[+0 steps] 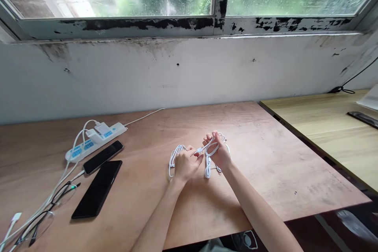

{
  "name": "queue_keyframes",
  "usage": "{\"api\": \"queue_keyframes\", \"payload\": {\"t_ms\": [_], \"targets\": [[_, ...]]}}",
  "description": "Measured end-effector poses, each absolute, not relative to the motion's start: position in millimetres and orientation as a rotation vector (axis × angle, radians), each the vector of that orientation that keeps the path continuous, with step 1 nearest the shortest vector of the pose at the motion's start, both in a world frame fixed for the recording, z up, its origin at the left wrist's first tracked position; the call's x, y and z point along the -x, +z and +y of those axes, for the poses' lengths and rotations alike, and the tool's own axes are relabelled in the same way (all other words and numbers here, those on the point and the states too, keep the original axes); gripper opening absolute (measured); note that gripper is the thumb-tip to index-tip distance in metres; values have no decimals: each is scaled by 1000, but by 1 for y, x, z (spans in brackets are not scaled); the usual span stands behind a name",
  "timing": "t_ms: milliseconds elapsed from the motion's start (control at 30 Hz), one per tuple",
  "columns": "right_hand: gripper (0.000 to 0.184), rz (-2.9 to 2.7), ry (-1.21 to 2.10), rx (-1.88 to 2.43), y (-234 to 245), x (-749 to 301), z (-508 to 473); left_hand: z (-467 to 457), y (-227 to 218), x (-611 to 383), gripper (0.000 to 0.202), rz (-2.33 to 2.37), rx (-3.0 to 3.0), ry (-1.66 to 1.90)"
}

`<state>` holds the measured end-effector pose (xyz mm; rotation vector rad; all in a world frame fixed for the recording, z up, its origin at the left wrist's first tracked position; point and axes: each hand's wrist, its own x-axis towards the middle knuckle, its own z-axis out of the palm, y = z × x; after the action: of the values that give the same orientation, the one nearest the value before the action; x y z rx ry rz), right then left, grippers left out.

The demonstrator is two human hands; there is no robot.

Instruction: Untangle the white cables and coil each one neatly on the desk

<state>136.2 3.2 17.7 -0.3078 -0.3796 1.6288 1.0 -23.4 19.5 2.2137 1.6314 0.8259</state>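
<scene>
My right hand (220,152) is raised over the table with its fingers curled round a looped white charging cable (212,150). One plug (199,150) of that cable meets the fingertips of my left hand (186,164), whose fingers are bent around it, partly hiding the grip. Just left of that hand, a second coiled white cable (174,156) lies on the wood, some of it behind the fingers. Below my right hand rests another bundled white cable (207,168), with more loops partly covered by the wrist.
On the left of the wooden table (141,204) are a white power strip (88,145) with chargers, a smaller phone (103,156), a larger black phone (97,191) and eyeglasses (49,208) among cords. A lighter table (330,126) adjoins at right. Behind stand a wall and windows.
</scene>
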Motion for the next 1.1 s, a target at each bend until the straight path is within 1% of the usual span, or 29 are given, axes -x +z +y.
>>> {"api": "queue_keyframes", "payload": {"t_ms": [133, 233, 300, 367, 467, 633, 733, 800, 933, 1033, 1100], "targets": [[28, -378, 1604, 272, 24, -145, 2, -21, 17, 0, 13, 1693, -2246, 708], [24, -437, 1588, 326, 26, -155, 2, -18, 16, 3, 11, 1784, -2255, 659], [22, -479, 1586, 387, 25, -162, 3, -16, 15, 6, 12, 1827, -2248, 672], [23, -566, 1604, 485, 23, -168, 4, -16, 17, 7, 12, 1873, -2207, 734], [28, -795, 1589, 700, 20, -173, 4, -16, 20, 8, 11, 1917, -2097, 888], [36, -1345, 1390, 1129, 20, -170, 0, -18, 22, 5, 15, 1874, -2008, 1044], [35, -1649, 1394, 1169, 26, -165, -6, -18, 21, 3, 17, 1820, -2028, 1055], [34, -1741, 1397, 1151, 29, -161, -10, -18, 19, 3, 18, 1804, -2039, 1066], [40, -1714, 1268, 1151, 26, -154, -12, -16, 16, 4, 21, 1706, -2052, 1086], [42, -1511, 1162, 1118, 17, -146, -8, -15, 15, 5, 24, 1609, -2057, 1064], [39, -1321, 1170, 1038, 12, -140, -6, -14, 14, 5, 24, 1582, -2071, 1023]]}}
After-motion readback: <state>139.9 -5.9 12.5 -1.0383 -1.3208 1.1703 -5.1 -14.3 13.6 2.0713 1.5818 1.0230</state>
